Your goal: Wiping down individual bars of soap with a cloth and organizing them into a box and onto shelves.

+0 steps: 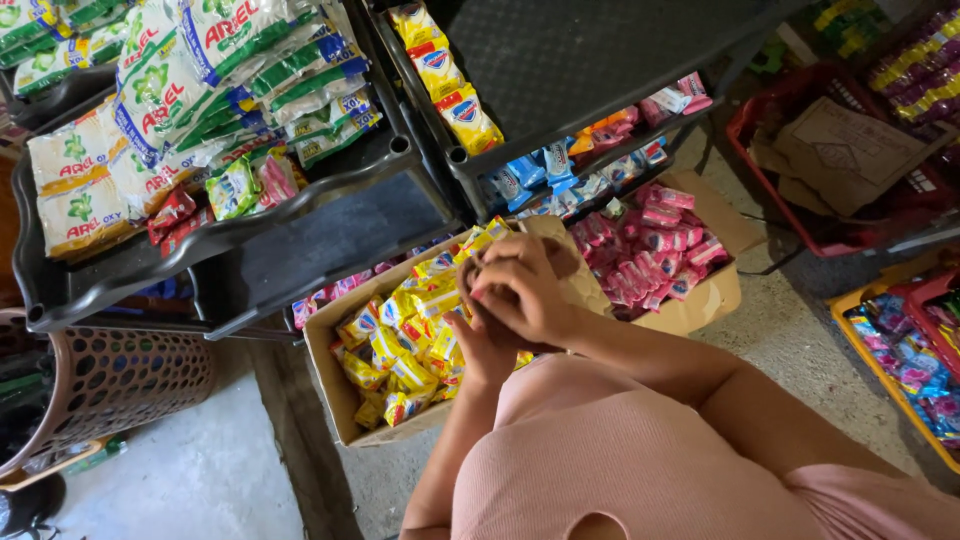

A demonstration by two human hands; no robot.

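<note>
Item: yellow soap packets, small glossy wrappers with red and blue print, heaped loose in an open cardboard box directly beneath and to the left of both hands. One packet of the same kind sticks out above the fingers, its yellow end showing at the top of the clasp.

Right hand: fingers curled closed over the left hand, wrapped round the packet; lies uppermost.

Left hand: underneath, palm turned up, fingers pressed against the right; how far its fingers close cannot be told, since the right hand covers them.

Adjoining: second cardboard box of pink packets just to the right of the hands; black plastic shelf beyond them, carrying green-and-white detergent sachets; brown perforated basket well to the left; red crate far right.
</note>
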